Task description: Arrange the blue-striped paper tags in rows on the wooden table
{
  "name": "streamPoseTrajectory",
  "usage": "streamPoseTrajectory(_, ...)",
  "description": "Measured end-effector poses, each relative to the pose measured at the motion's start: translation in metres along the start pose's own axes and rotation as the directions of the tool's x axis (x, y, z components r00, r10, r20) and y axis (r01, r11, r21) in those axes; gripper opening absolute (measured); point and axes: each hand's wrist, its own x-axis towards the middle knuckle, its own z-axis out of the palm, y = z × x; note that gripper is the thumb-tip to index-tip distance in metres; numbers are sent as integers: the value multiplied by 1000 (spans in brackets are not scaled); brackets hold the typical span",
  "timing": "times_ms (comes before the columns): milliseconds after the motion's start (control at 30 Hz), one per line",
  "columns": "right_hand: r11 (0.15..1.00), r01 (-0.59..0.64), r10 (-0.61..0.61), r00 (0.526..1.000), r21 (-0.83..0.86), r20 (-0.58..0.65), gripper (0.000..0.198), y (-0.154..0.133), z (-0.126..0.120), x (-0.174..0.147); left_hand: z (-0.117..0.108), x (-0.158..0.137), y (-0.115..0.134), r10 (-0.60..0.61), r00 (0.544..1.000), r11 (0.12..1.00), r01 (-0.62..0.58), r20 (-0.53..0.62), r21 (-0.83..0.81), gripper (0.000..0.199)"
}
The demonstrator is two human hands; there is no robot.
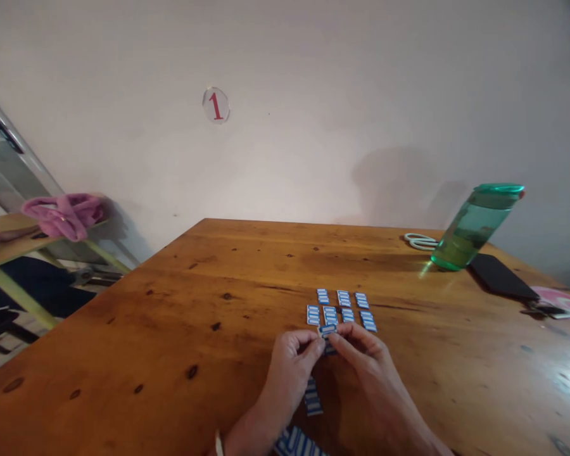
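Note:
Between the fingertips of both hands is a small blue-and-white label (328,329), held above the wooden table (247,278). My left hand (292,364) pinches its left side, thumb and fingers closed. On the right edge, my right hand (368,358) grips with thumb and forefinger. Just beyond the hands, several small striped blue-and-white stacks (343,298) lie in two rough rows. Another striped strip (313,398) rests between my wrists. A larger blue-and-white sheet or pile (300,442), partly hidden by my left forearm, lies at the bottom edge.
A green water bottle (475,228) stands at the back right, beside a white coiled cable (420,241) and a dark flat phone-like object (502,277). Keys (546,310) and a pink disc (563,301) lie farther right. At left, another person's arm (4,237) rests on a table near pink cloth (66,214).

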Motion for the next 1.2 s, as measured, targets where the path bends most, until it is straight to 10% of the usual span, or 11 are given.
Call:
streamPoseTrajectory(433, 964, 227, -247, 956, -137, -160, 19, -29, -12, 6, -33, -18, 36, 68, 997, 921, -73, 25, 382, 35)
streamPoseTrajectory(667, 939, 300, -328, 928, -167, -176, 19, -29, -15, 8, -35, -56, -2, -91, 985, 414, -97, 147, 905, 81)
streamPoseTrajectory(933, 923, 301, -343, 926, -239, -159, 20, -24, -16, 11, -23, -65, -29, -23, 912, 262, -389, 409, 883, 86)
streamPoseTrajectory(1200, 849, 282, -292, 955, -447, 48, 21, -20, -16, 13, -31, -70, -30, -54, 895, 210, -423, 442, 882, 65)
